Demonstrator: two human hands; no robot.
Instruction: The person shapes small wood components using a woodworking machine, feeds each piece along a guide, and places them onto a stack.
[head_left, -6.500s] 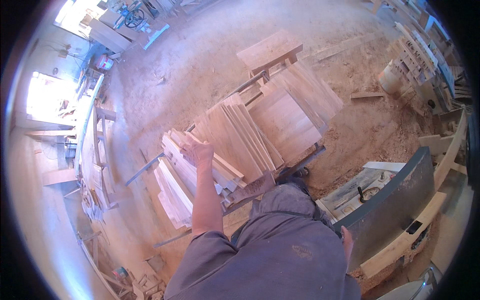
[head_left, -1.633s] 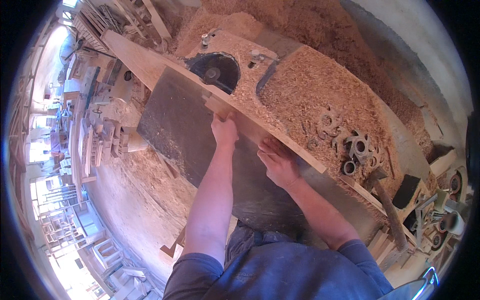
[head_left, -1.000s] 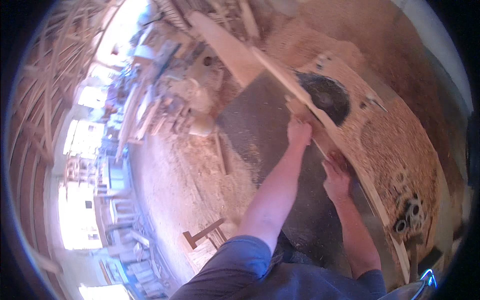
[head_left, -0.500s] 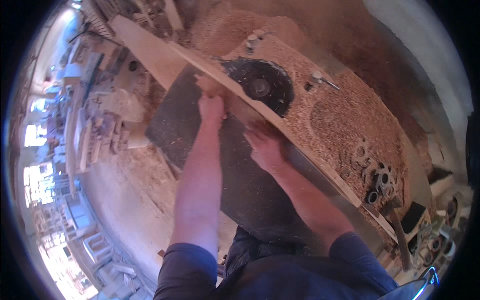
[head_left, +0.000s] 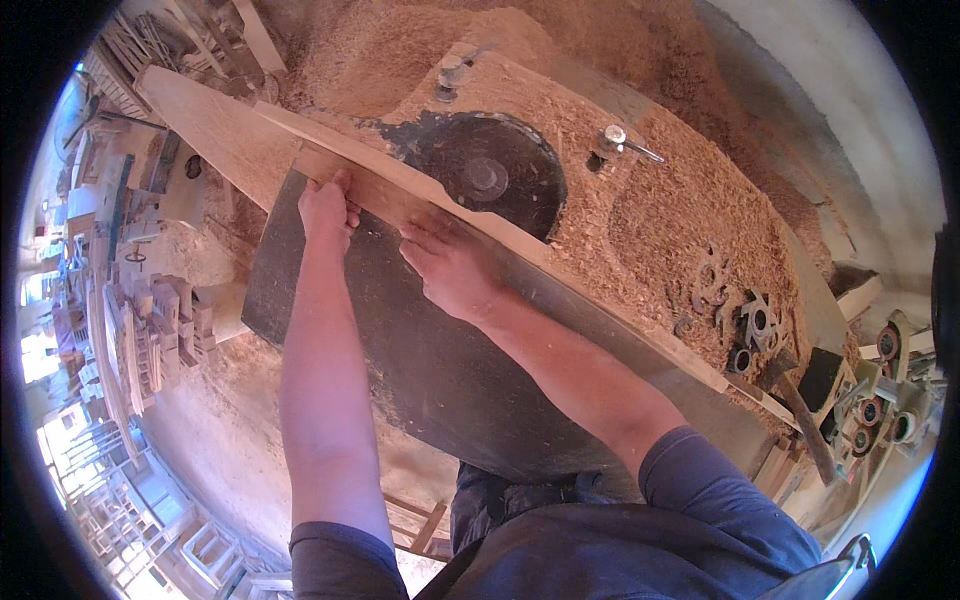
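Observation:
A short wooden piece lies along the near side of a long wooden fence, on a dark metal machine table. My left hand is closed at the piece's left part, with its fingers curled and thumb against the wood. Farther right along the piece, my right hand presses on it with its fingertips, some of which blur into the wood. Just beyond the fence sits a round dark disc with a hub in its middle; the fence's edge is notched beside it.
Shavings cover the machine top behind the fence. A clamp with a metal lever, metal cutter heads and a hammer lie there. A long board extends at the far left. Wood blocks are stacked beyond the table's left side.
Both hands have moved left along the fence with the wooden piece, which now reaches near the table's left edge. The whole view has also shifted slightly.

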